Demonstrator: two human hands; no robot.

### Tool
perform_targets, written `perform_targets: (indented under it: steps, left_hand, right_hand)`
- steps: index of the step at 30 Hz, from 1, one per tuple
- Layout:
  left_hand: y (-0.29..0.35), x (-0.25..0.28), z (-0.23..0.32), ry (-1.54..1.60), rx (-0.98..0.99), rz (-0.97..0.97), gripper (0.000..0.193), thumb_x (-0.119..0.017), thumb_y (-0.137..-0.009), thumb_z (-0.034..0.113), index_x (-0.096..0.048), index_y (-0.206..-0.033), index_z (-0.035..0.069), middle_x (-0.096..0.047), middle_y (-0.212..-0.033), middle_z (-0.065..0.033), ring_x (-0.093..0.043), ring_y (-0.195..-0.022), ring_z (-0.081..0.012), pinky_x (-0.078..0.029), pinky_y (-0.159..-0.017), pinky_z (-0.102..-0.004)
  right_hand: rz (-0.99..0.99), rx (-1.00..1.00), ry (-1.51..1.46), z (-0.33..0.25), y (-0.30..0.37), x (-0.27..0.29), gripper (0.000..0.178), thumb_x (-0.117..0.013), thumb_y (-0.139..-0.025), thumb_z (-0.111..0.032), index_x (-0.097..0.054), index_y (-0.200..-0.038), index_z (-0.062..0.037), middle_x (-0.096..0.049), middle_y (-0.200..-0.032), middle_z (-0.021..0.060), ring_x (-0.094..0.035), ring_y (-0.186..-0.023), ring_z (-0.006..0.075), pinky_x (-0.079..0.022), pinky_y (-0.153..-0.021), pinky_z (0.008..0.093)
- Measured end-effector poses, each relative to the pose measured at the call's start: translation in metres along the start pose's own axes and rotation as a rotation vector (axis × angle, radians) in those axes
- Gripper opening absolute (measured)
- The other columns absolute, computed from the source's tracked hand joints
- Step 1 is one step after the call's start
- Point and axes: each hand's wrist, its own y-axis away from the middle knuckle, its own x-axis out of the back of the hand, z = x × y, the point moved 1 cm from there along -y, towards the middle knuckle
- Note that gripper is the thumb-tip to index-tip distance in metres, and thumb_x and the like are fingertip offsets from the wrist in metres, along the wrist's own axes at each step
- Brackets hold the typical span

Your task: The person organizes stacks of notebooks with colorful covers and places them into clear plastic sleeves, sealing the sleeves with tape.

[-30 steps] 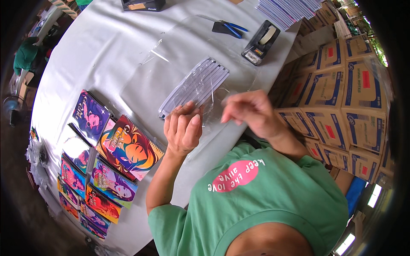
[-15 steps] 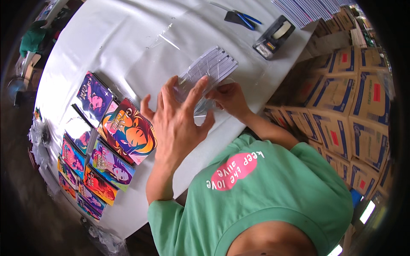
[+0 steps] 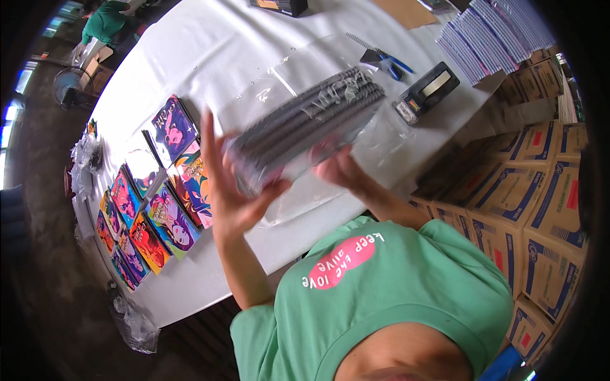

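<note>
Above the table I hold a stack of spiral-bound notebooks [image 3: 298, 124] in clear plastic film. The dark coiled edges face up, and crumpled film gathers near the far right end. My left hand [image 3: 234, 203] clasps the stack's left end, thumb along the near side and fingers beyond it. My right hand [image 3: 340, 168] grips the near lower side, its fingertips blurred and partly hidden by the stack. Beneath lies a loose clear plastic sheet [image 3: 305, 206] on the white-covered table.
Colourful illustrated notebooks [image 3: 166, 219] lie in rows at the left. Blue-handled pliers [image 3: 393, 65] and a black tape dispenser [image 3: 427, 94] sit to the far right. Spiral notebooks [image 3: 473, 44] are piled beyond them, above stacked cartons [image 3: 502, 197]. Another person [image 3: 105, 24] is at the far left.
The wrapped stack has been raised and tipped, so its coiled edges now face up. My left hand has gone from spread over it to clasping its end. The whole view has shifted.
</note>
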Motion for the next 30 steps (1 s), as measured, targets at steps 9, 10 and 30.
perform_targets:
  steps: [9, 10, 30]
  left_hand:
    - [0.092, 0.013, -0.124, -0.465, 0.223, 0.123, 0.094, -0.086, -0.056, 0.018, -0.035, -0.134, 0.003, -0.044, -0.13, -0.0181, -0.04, -0.123, -0.0324, -0.036, -0.1, -0.0389]
    - [0.089, 0.013, -0.128, -0.388, 0.192, 0.156, 0.1, -0.087, -0.056, 0.021, -0.031, -0.137, 0.004, -0.041, -0.133, -0.0181, -0.038, -0.125, -0.0322, -0.035, -0.101, -0.0393]
    - [0.076, 0.024, 0.006, -0.374, -0.821, 0.607, 0.063, -0.071, -0.075, 0.042, -0.049, -0.118, 0.002, -0.041, -0.116, -0.0127, -0.044, -0.116, -0.0348, -0.035, -0.101, -0.0511]
  right_hand:
    - [-0.102, -0.084, 0.342, -0.121, -0.038, 0.003, 0.099, -0.087, -0.054, -0.024, -0.034, -0.137, -0.0096, -0.044, -0.132, 0.011, -0.037, -0.126, 0.0244, -0.034, -0.104, 0.039]
    - [-0.176, 0.083, 0.551, -0.124, -0.042, 0.004, 0.108, -0.09, -0.047, -0.021, -0.033, -0.138, -0.0099, -0.041, -0.136, 0.0123, -0.032, -0.13, 0.025, -0.031, -0.107, 0.04]
    - [-0.223, 0.433, 1.146, -0.201, -0.029, 0.027, 0.072, -0.084, -0.061, -0.025, -0.052, -0.122, -0.0043, -0.044, -0.136, 0.0116, -0.036, -0.13, 0.0251, -0.033, -0.105, 0.0419]
